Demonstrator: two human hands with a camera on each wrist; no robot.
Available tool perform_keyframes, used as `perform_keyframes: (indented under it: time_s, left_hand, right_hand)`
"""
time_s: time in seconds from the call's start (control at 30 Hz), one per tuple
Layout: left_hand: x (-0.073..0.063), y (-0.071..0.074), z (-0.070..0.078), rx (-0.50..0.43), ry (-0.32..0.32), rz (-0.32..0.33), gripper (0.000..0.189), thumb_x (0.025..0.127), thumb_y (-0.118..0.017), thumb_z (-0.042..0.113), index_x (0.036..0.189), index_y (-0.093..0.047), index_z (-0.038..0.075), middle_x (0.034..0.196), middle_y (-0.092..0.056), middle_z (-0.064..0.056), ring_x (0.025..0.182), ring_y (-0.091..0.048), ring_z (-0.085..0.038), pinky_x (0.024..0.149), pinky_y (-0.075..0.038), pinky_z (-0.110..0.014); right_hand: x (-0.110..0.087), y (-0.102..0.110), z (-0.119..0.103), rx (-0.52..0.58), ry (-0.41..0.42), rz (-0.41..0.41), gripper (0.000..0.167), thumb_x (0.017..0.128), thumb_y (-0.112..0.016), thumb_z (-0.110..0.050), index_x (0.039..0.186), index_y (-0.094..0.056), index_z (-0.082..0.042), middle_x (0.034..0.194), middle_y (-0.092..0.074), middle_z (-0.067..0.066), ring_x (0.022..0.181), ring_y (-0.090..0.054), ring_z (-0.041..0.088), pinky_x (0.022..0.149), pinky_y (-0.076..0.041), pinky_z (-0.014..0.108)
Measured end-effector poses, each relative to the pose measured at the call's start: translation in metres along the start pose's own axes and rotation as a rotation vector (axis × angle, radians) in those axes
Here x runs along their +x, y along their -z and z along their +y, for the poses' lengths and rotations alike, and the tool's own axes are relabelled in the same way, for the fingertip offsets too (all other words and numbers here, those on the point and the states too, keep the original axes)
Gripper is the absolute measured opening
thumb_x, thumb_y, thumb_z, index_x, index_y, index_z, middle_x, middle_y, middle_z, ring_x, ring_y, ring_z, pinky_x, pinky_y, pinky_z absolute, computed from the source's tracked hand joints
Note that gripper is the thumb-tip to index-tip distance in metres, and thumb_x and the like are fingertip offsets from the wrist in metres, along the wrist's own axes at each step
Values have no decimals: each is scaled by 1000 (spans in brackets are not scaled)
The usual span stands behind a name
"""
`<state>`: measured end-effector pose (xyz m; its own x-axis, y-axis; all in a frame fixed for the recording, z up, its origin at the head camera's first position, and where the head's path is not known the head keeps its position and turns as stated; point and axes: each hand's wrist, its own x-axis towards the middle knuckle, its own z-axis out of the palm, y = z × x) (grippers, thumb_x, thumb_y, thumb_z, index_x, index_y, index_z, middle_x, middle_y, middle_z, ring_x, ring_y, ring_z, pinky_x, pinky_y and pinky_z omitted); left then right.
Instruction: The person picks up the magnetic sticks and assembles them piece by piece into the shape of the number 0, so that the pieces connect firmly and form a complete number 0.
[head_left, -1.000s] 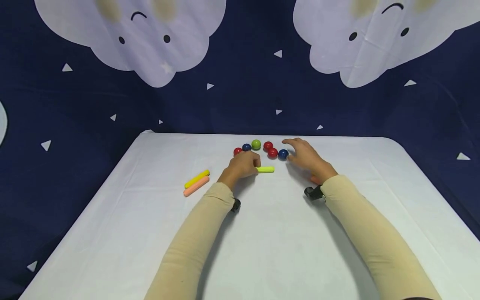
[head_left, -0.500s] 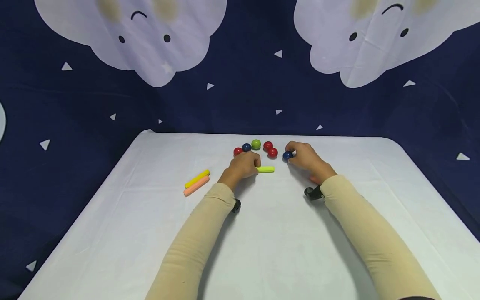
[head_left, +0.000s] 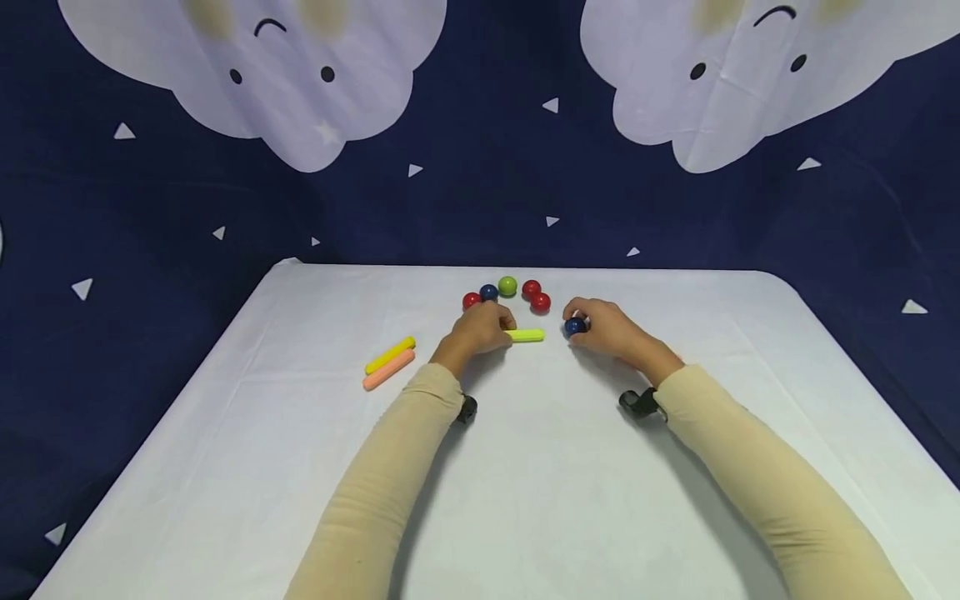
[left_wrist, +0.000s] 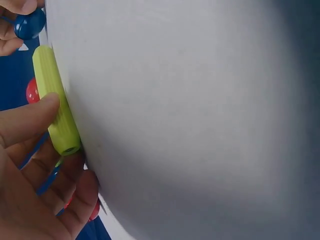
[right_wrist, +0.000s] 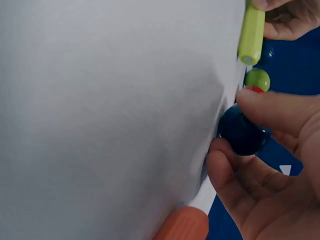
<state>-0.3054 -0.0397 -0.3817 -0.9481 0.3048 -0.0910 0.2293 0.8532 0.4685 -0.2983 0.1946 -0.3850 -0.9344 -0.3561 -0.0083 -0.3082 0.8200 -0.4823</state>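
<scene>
My left hand (head_left: 478,328) pinches a yellow-green stick (head_left: 527,336) that lies along the table, its free end pointing right. In the left wrist view the thumb presses on this ribbed stick (left_wrist: 50,75), whose near end has a small round spot. My right hand (head_left: 611,330) holds a glossy dark blue ball (head_left: 575,326) between thumb and fingers. The right wrist view has this ball (right_wrist: 243,132) low by the tabletop, apart from the stick (right_wrist: 251,37). Behind the hands lie two red balls (head_left: 540,303), a green ball (head_left: 507,286) and another blue ball (head_left: 489,292).
Left of my left hand, a yellow stick (head_left: 390,356) and a peach stick (head_left: 388,370) lie side by side. One more red ball (head_left: 471,301) sits behind that hand. An orange stick (right_wrist: 185,223) lies near my right wrist. White cloth covers the table (head_left: 525,500).
My right hand has closed on the blue ball, drawn it away from the red balls and brought it nearer. My left hand keeps its grip on the yellow-green stick.
</scene>
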Motion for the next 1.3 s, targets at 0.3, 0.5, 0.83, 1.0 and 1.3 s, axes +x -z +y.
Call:
perform_keyframes:
  time_s: [0.3, 0.5, 0.83, 1.0, 1.3]
  left_hand:
    - [0, 2, -4, -25, -27, -30, 21, 85, -75, 13, 107, -74, 11, 108, -73, -5, 99, -61, -19, 94, -50, -36]
    - [-3, 5, -6, -46, -25, -46, 19, 85, -75, 13, 104, -75, 12, 105, -73, -4, 97, -60, -18, 92, -49, -34]
    - [-5, 7, -5, -40, -17, -78, 19, 85, -75, 13, 104, -74, 13, 106, -72, -4, 96, -59, -18, 92, -49, -35]
    - [-7, 11, -6, -20, -32, -81, 20, 86, -75, 14, 105, -74, 13, 104, -72, -4, 95, -58, -18, 91, -48, -34]
    - [-9, 13, -8, -32, -17, -84, 20, 86, -75, 14, 106, -75, 14, 104, -72, -4, 95, -57, -18, 91, -48, -34]
  right_hand:
    - [-8, -5, -7, 36, 19, -1, 39, 87, -69, -5, 125, -63, -5, 129, -65, 21, 109, -66, 36, 94, -51, 49]
    - [-9, -7, -12, 52, -9, -3, 38, 87, -71, -8, 124, -64, -6, 130, -65, 20, 111, -65, 34, 94, -51, 48]
    - [-10, -7, -14, 64, -2, -2, 37, 87, -72, -9, 123, -64, -5, 129, -66, 21, 111, -66, 35, 94, -52, 48]
    - [-10, -5, -14, 68, -5, -10, 37, 87, -72, -9, 123, -64, -5, 129, -66, 21, 112, -66, 35, 97, -51, 50]
    - [-11, -8, -12, 102, 11, -23, 37, 86, -73, -8, 122, -63, -5, 129, -65, 22, 113, -65, 36, 98, -50, 51]
